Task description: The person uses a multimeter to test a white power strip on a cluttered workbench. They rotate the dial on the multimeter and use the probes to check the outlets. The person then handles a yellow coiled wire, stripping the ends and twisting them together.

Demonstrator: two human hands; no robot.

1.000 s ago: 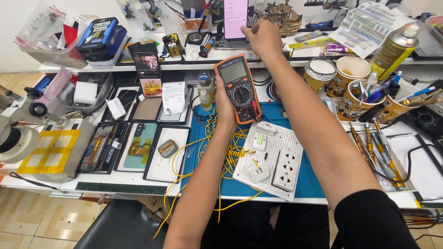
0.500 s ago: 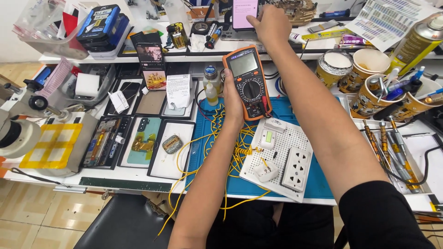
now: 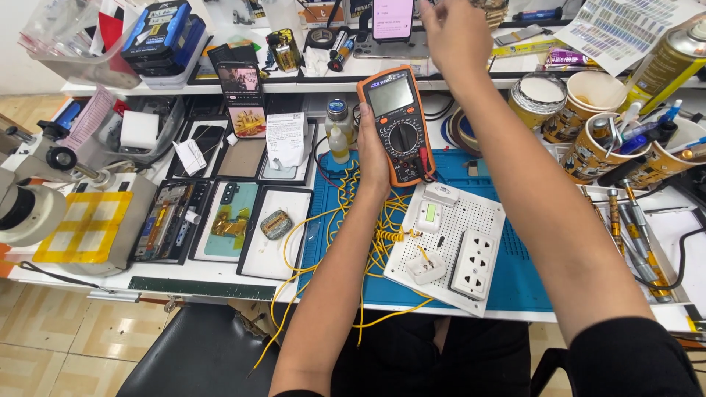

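Orange multimeter clasped upright in left hand above blue mat, long axis toward shelf. Right hand reaches past it near phone; grip unclear.

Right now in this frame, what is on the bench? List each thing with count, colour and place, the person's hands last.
multimeter: one, orange and black, upright over the mat
mat: one, blue, bench centre
perforated board: one, white, on the mat, carrying a switch and a double socket
wire: a tangle, yellow, over the mat's left edge
phone parts: several, dark and teal, in trays left of the mat
microscope: one, grey, far left
paper cups: three, patterned, right, two holding tools
spray can: one, gold, upper right
phone: one, pink screen, on the shelf
left hand: grips the multimeter
right hand: reaches to the shelf beside the phone
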